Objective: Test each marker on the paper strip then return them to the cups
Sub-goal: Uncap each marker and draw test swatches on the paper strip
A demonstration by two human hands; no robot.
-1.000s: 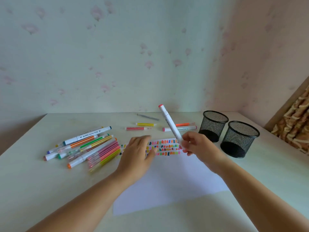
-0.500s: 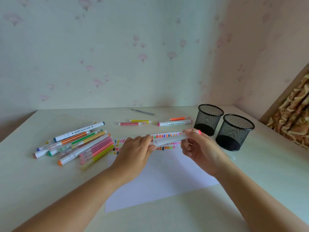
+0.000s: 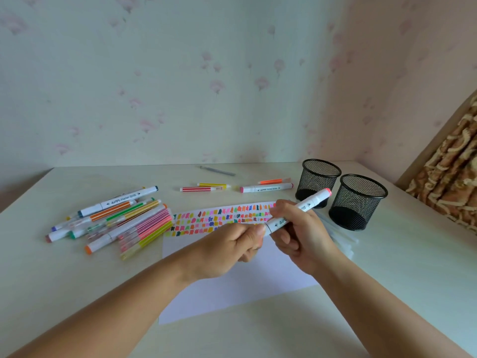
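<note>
My right hand [image 3: 299,233] grips a white marker [image 3: 311,202] with a pink-red end cap, held slanted above the paper. My left hand [image 3: 232,248] pinches the marker's lower end, which is hidden by the fingers. Under both hands lies a white sheet [image 3: 232,288] whose top strip [image 3: 222,218] is filled with rows of coloured test marks. Two empty black mesh cups [image 3: 318,182] [image 3: 360,200] stand at the right, just behind the marker's raised end.
A pile of several markers [image 3: 116,220] lies left of the paper. A few loose markers [image 3: 265,188] and a grey pen [image 3: 218,171] lie near the back wall. Clear plastic sleeves [image 3: 340,239] lie by my right wrist. The desk ends at the right by a patterned fabric.
The marker went from nearly upright in my right hand to lying slanted. My left hand left the paper and now pinches the marker's lower end.
</note>
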